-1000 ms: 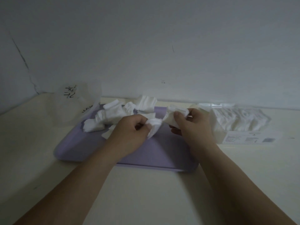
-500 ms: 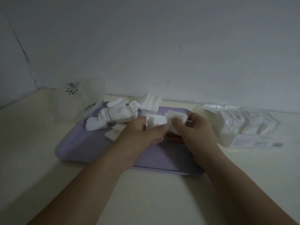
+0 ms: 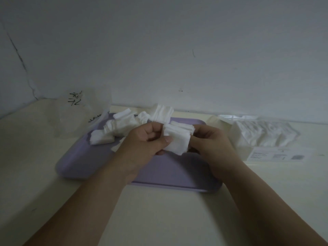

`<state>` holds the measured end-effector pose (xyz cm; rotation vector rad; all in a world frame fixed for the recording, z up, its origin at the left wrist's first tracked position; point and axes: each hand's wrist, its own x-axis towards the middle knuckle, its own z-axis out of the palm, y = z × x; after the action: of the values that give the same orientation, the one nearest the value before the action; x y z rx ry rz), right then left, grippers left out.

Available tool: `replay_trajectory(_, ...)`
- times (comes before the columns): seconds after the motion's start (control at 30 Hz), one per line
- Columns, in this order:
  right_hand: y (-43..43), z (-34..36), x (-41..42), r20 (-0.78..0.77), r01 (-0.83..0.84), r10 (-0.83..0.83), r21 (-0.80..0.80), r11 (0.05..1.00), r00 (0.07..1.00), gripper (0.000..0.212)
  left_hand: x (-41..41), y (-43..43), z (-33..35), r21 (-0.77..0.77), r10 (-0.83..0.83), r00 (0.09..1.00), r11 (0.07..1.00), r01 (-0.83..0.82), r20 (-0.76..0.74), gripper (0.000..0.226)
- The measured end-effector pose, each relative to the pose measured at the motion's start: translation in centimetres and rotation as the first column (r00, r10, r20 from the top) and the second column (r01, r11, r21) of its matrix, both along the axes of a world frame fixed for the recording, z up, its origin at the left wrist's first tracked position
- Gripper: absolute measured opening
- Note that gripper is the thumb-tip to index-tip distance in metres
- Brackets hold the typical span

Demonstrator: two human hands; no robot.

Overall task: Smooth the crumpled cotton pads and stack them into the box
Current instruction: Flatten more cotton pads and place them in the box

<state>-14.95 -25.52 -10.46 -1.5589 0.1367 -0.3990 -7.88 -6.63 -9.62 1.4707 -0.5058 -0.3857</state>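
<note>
A white cotton pad (image 3: 177, 139) is stretched between my left hand (image 3: 147, 142) and my right hand (image 3: 209, 141), held above the lilac tray (image 3: 83, 157). Both hands pinch its side edges. Several crumpled white pads (image 3: 120, 126) lie in a heap at the tray's far left, with a larger creased pad (image 3: 162, 112) at the far edge. At the right stands the clear box (image 3: 262, 137), open on top and filled with white pads.
A crinkled clear plastic bag (image 3: 79, 114) with black writing lies left of the tray against the wall. The cream tabletop (image 3: 168, 215) meets a grey wall just behind the tray and box. A printed label (image 3: 276, 154) covers the box front.
The pad was bunched between my hands a second ago; now it is pulled flatter and wider. Both hands have lifted slightly and drawn closer to me.
</note>
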Motion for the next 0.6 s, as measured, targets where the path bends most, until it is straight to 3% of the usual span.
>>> replay_trajectory(0.33, 0.9, 0.6, -0.2, -0.066, -0.058, 0.063, 0.073, 0.996, 0.996, 0.018, 0.1, -0.1, -0.1, 0.014, 0.125, 0.992, 0.992, -0.125, -0.025, 0.012)
replay_trajectory(0.43, 1.0, 1.2, -0.4, -0.077, -0.170, 0.185, 0.165, 0.972, 0.980, 0.024, 0.3, 0.0, -0.3, 0.056, 0.140, 0.990, 0.988, -0.141, 0.010, 0.011)
replay_trajectory(0.5, 1.0, 1.3, -0.7, -0.059, -0.237, 0.244, 0.109, 0.966, 0.968, 0.027, 0.5, 0.1, -0.5, 0.095, 0.159, 0.986, 0.982, -0.164, 0.056, 0.016)
replay_trajectory(0.6, 0.6, 0.5, -0.5, -0.060, -0.157, 0.152, -0.106, 0.982, 0.987, 0.027, 0.6, 0.1, -0.6, 0.164, 0.179, 0.973, 0.965, -0.203, 0.147, 0.040)
